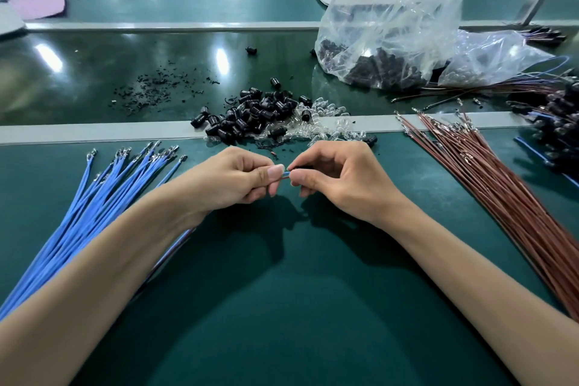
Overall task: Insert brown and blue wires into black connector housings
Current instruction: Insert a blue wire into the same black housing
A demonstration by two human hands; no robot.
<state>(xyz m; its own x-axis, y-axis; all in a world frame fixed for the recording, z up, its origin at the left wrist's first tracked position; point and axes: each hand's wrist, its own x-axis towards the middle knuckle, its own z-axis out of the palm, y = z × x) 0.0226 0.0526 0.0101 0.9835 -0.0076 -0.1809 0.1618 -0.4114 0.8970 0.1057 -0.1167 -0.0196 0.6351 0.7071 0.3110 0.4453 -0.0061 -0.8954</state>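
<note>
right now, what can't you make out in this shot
- Head view: the black housing is mostly hidden by fingers of the right hand; wire depth unreadable.
- The left hand covers most of the pinched wires.
- The dark wired pile is blurred and cut by the right edge.

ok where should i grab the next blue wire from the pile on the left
Probably pinch the rightmost blue wire on its insulation just behind the metal terminal, coming from above: the far ends fan apart there, while nearer you they bunch.
</note>
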